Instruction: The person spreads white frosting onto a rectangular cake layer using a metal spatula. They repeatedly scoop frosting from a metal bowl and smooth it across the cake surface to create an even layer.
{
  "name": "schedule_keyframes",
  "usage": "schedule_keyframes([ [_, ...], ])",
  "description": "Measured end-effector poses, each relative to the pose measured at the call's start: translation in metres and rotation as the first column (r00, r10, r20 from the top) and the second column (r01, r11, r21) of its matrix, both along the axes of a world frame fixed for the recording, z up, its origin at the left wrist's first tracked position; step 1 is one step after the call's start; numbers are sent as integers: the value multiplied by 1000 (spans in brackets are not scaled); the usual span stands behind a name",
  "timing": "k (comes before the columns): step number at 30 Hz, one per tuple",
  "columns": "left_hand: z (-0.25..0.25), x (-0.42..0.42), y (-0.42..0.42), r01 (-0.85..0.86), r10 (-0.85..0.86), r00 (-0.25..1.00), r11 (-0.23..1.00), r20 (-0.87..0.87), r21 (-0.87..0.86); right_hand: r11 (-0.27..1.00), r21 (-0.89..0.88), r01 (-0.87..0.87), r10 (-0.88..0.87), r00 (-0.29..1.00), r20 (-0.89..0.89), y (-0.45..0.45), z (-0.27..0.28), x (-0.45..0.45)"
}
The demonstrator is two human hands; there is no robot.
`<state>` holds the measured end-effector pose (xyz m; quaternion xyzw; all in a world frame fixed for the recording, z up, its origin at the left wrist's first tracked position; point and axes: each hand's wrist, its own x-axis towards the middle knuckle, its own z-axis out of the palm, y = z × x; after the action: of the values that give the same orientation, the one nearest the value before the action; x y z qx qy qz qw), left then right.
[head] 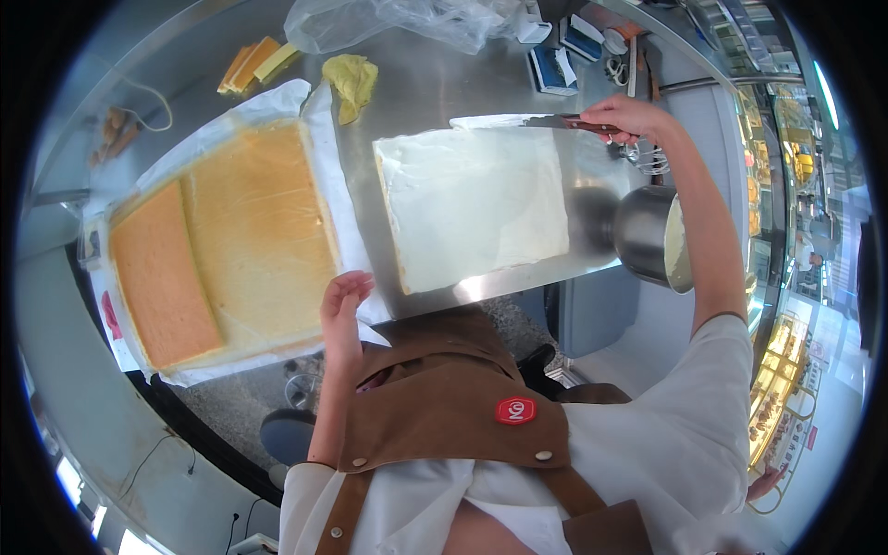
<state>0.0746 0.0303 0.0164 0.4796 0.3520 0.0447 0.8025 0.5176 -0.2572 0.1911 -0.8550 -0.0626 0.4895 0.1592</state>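
My right hand [628, 118] grips the dark wooden handle of an offset-type spatula [538, 121]. White cream coats its blade, which lies along the far edge of a rectangular cake sheet [479, 201] covered in smooth white cream. Loosely curled and holding nothing, my left hand [345, 305] hovers near the lower right edge of the baking paper [326, 139]. On that paper rests a golden sponge sheet [257, 229]. A browner sponge piece [163, 277] lies over its left end.
A steel mixing bowl [645, 236] with pale cream inside tilts at the right, near a whisk [652, 158]. Beyond the cakes are a yellow cloth [352, 83], cut cake strips [253, 64], clear plastic [409, 24] and dark blue boxes [553, 69]. The steel table's front edge borders my brown apron [451, 423].
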Motion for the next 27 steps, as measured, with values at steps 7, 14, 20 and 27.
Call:
schedule_keyframes([
  [7, -1, -6, 7, -6, 6, 1000, 1000, -14, -12, 997, -26, -78, 78, 997, 4, 30, 4, -5],
  [14, 6, -11, 14, -11, 11, 1000, 1000, -5, -18, 996, -15, -93, 94, 994, 50, 40, 4, -24],
  [20, 6, -15, 22, -4, 4, 1000, 1000, 2, -12, 965, 186, -187, 128, 948, 292, 7, -42, -71],
  [27, 4, -14, 30, 53, -54, 998, 998, 11, 14, 951, 274, -144, -68, 766, 639, -11, -108, -215],
])
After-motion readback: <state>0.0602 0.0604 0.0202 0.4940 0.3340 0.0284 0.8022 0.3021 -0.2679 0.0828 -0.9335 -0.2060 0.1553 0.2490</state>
